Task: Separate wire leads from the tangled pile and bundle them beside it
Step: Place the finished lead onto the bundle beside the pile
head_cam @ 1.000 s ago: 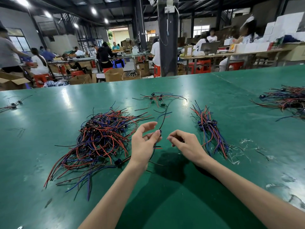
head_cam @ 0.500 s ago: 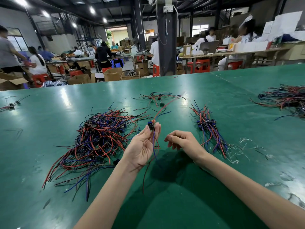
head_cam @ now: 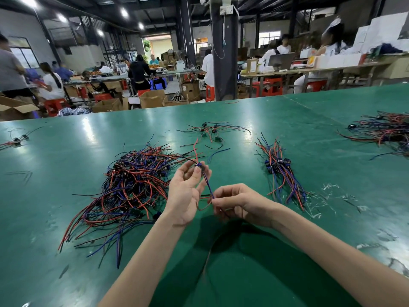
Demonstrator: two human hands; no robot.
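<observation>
in the middle of the frame the left hand [head_cam: 185, 193], palm turned up, pinches the small dark connector of a wire lead [head_cam: 207, 183] between thumb and fingertips. the right hand [head_cam: 241, 202], just beside it, has its fingers curled and pinches the lead's blue strand lower down. a red strand rises from the connector towards the top of the frame. the tangled pile [head_cam: 132, 185] of red, blue and black leads lies on the green surface [head_cam: 55, 262] at centre left, just beside the left hand. a neater bundle [head_cam: 281, 173] lies at centre right, apart from the pile. a few loose leads [head_cam: 210, 129] lie above centre.
</observation>
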